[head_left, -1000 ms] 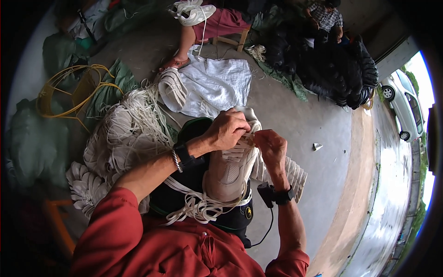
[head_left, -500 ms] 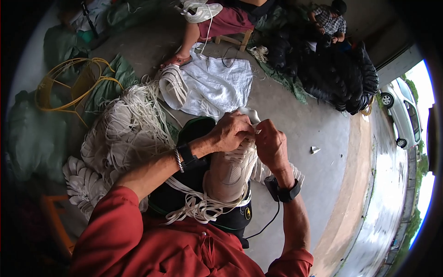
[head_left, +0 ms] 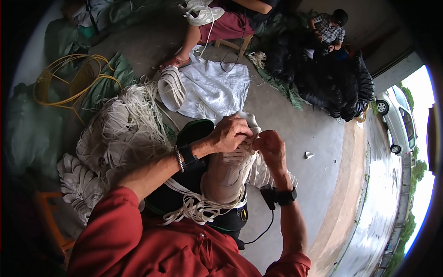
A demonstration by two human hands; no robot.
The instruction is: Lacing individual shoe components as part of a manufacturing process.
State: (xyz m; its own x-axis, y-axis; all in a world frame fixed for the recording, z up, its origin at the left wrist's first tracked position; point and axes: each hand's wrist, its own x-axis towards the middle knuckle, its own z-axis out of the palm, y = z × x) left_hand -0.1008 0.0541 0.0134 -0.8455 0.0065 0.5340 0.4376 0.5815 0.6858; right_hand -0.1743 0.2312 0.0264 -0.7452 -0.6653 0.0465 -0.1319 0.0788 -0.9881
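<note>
A white shoe upper rests on my lap, over a loose bundle of white laces. My left hand grips the top of the shoe near its tongue. My right hand pinches the same spot from the right, fingers closed on the shoe's edge or a lace; which one is hidden by the fingers. Both wrists wear black bands. A black cable hangs from my right wrist.
A big heap of white laces and stacked white soles lie at my left. A white cloth is spread ahead, a yellow wire frame far left. Two other people sit beyond, beside black piles. A car stands right.
Both hands have shifted slightly up and right on the shoe, staying closed on its top. The view has tilted a little.
</note>
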